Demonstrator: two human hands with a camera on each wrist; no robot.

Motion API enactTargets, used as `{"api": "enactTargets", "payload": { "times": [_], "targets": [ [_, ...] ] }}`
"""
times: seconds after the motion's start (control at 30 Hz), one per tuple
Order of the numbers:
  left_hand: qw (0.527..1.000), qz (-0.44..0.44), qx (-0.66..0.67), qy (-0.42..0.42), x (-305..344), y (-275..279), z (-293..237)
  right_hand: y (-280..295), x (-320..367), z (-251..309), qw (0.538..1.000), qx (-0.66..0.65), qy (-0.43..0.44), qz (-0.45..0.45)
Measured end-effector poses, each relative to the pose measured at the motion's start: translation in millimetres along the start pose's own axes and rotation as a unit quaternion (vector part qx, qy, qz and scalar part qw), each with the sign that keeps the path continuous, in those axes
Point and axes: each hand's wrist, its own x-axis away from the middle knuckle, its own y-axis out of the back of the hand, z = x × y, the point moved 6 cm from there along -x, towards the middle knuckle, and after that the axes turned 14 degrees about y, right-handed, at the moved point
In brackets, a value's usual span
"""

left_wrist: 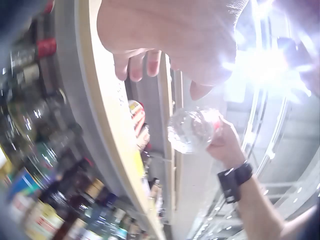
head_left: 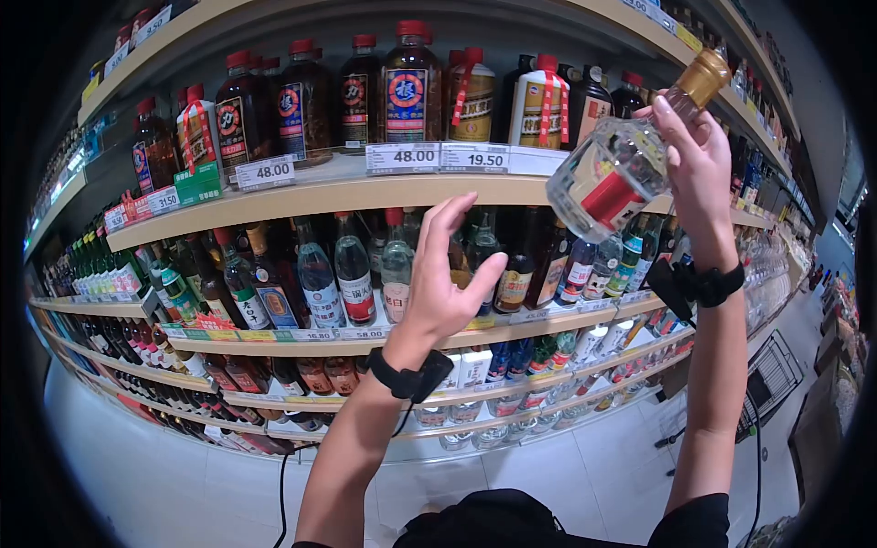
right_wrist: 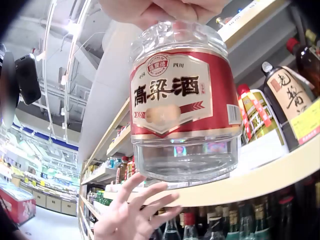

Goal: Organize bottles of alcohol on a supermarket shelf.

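My right hand point(head_left: 699, 164) grips a clear glass bottle point(head_left: 610, 173) by its neck, below a gold cap, and holds it tilted in front of the shelves. In the right wrist view the bottle point(right_wrist: 185, 105) shows a red and cream label, with the hand point(right_wrist: 165, 10) at its top. My left hand point(head_left: 452, 274) is raised before the lower bottle row, fingers spread and nothing in it. Seen from the left wrist, the bottle's base point(left_wrist: 190, 131) is beyond the left hand point(left_wrist: 170, 35), apart from it.
Shelves point(head_left: 347, 196) hold rows of bottles, with dark and white bottles point(head_left: 539, 105) on the upper one and price tags point(head_left: 402, 157) along the edge. A shopping cart point(head_left: 772, 374) stands at the right on the tiled floor point(head_left: 548, 493).
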Motion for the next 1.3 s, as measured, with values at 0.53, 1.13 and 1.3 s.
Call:
{"api": "enactTargets", "payload": {
  "times": [0.53, 1.13, 1.3],
  "targets": [
    [0.742, 0.194, 0.563, 0.31, 49, -239, -50, 123, 87, 0, 0.981, 0.041, -0.151, 0.118],
    [0.611, 0.162, 0.688, 0.356, 88, -359, -98, 230, 171, -13, 0.944, -0.179, -0.205, 0.187],
    [0.61, 0.163, 0.671, 0.389, 91, -371, -110, 240, 179, -23, 0.951, -0.195, -0.165, 0.176]
  ]
}}
